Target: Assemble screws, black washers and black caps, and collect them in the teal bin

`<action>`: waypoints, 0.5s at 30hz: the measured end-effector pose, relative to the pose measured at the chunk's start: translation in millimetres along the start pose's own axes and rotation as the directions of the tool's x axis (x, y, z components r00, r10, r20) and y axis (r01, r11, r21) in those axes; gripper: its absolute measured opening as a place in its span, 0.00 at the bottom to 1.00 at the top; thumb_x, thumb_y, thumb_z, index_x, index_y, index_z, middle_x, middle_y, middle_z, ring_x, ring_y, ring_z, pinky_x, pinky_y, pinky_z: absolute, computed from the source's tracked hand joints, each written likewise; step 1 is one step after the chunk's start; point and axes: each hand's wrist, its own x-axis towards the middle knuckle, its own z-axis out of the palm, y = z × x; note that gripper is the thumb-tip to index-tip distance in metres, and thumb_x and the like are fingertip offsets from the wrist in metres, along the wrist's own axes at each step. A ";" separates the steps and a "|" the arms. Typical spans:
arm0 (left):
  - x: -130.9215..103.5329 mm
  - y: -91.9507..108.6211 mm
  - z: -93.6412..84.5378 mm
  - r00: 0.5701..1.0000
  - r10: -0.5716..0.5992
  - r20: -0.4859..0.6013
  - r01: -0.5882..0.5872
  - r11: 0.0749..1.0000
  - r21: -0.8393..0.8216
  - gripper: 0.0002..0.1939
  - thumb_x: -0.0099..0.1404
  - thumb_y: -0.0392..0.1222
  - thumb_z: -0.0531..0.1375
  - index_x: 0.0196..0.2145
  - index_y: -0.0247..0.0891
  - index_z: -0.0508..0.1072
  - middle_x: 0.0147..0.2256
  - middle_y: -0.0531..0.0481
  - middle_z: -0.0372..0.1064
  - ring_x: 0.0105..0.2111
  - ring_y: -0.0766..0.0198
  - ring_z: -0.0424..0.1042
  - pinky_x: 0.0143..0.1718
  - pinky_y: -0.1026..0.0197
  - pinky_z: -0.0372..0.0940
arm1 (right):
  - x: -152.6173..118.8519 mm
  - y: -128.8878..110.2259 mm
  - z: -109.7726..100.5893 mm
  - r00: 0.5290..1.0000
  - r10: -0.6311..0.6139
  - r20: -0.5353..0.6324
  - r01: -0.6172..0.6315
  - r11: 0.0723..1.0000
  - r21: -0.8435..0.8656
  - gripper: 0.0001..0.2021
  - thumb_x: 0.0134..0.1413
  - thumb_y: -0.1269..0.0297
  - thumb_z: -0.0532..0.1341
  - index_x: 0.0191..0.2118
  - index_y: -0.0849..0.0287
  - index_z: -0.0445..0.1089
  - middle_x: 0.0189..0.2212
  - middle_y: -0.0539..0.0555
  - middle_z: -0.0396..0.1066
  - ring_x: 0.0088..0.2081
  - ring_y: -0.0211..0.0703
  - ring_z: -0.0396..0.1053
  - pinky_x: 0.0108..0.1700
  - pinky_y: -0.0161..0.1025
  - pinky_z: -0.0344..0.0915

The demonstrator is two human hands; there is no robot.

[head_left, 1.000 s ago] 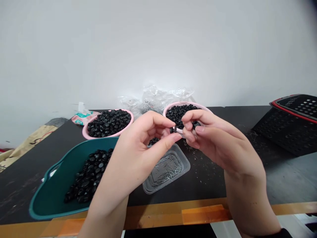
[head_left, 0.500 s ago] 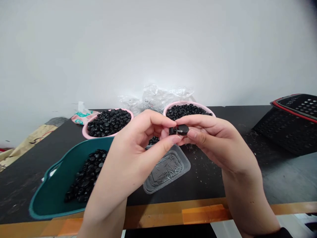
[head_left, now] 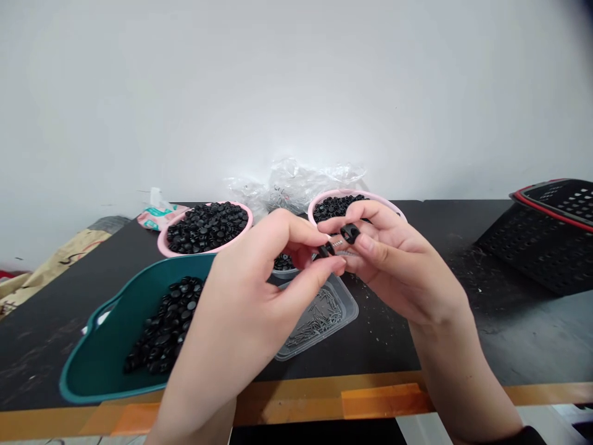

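Above a clear plastic tray (head_left: 349,304) of small metal springs, my left hand (head_left: 259,290) pinches a small black piece (head_left: 325,250) between thumb and fingers. A thin metal spring (head_left: 338,243) sticks out from that piece toward the right. Close beside it, my right hand (head_left: 407,272) grips another black piece (head_left: 349,233) with holes in it, between thumb and forefinger. The two black pieces are apart, with the spring between them. Part of a round container of black pieces (head_left: 283,262) shows behind my left hand.
Two pink bowls (head_left: 163,244) (head_left: 393,209) of black pieces stand at the back, near crumpled clear plastic (head_left: 296,179). A green basin (head_left: 97,364) of black parts is at left. At right sits a black basket (head_left: 532,241); tissues (head_left: 160,213) lie back left.
The black piece in my right hand has turned and now shows its holes. It has moved slightly up and away from the left piece, and my right fingers have lifted and spread.
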 end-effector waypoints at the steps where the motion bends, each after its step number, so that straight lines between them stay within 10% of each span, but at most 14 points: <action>1: -0.4 1.5 -0.3 1.000 0.011 -0.006 -0.011 1.000 0.027 0.05 0.72 0.42 0.65 0.40 0.50 0.70 0.37 0.61 0.70 0.36 0.71 0.71 0.36 0.65 0.67 | 0.7 0.8 -0.1 1.000 0.010 0.005 -0.010 1.000 0.018 0.06 0.62 0.69 0.68 0.43 0.51 0.76 0.45 0.51 0.77 0.42 0.36 0.76 0.41 0.31 0.74; 15: -4.0 3.3 -0.9 0.999 0.050 -0.009 -0.049 0.991 0.124 0.07 0.71 0.39 0.64 0.41 0.50 0.70 0.36 0.64 0.71 0.34 0.74 0.72 0.34 0.71 0.68 | 1.1 1.1 -4.0 0.991 0.102 0.086 -0.112 0.985 0.129 0.08 0.58 0.73 0.70 0.42 0.56 0.80 0.38 0.50 0.79 0.34 0.33 0.78 0.39 0.29 0.79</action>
